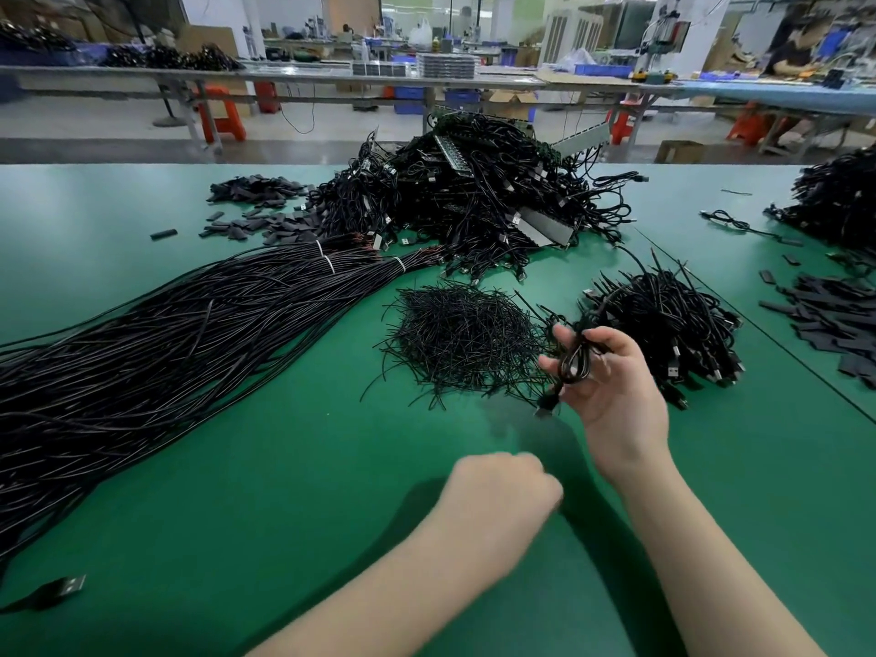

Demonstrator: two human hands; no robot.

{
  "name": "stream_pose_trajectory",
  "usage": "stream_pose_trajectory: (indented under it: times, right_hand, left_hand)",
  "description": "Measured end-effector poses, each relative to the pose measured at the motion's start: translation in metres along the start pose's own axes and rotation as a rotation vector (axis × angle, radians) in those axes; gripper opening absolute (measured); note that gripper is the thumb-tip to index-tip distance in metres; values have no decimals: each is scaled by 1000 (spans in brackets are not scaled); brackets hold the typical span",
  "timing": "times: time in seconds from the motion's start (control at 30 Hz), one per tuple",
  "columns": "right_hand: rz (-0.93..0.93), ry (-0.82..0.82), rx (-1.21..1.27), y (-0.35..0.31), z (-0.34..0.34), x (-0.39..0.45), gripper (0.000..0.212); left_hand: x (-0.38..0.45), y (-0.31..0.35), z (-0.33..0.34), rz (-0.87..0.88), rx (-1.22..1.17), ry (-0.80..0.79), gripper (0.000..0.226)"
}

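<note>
My right hand (616, 386) holds a coiled black cable (576, 360) above the green table (284, 490); its plug end hangs down near the mat. The hand is between a pile of thin black twist ties (460, 339) on its left and a heap of coiled, tied cables (673, 320) on its right. My left hand (502, 495) is nearer me, curled into a fist just above the mat; I see nothing in it.
Long bundles of straight black cable (166, 343) stretch across the left. A big tangled heap of cables and grey strips (483, 192) lies at the back. Black sleeve pieces (834, 315) are scattered right, and a USB plug (66, 588) lies near left.
</note>
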State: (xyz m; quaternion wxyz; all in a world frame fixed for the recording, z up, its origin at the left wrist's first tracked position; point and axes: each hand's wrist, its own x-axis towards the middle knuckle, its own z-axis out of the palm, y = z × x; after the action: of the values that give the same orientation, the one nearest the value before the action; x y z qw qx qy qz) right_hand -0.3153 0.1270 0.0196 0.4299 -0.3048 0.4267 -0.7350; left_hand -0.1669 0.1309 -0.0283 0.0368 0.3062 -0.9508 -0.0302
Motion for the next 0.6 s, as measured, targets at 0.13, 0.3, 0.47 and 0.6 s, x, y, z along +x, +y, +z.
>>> stream_pose_trajectory:
  times: [0.13, 0.3, 0.47, 0.6]
  right_hand:
    - [-109, 17, -61, -19, 0, 10, 17]
    - [-306, 134, -754, -67, -13, 50, 27]
    - [-378, 306, -1493, -107, -43, 101, 36]
    - [-204, 194, -1678, -100, -57, 116, 38]
  left_hand:
    - [4, -35, -21, -215, 54, 127, 44]
    - [25, -79, -20, -286, 47, 310, 34]
    - [32, -90, -13, -281, -94, 423, 20]
    - [32, -97, -9, -322, -372, 460, 17]
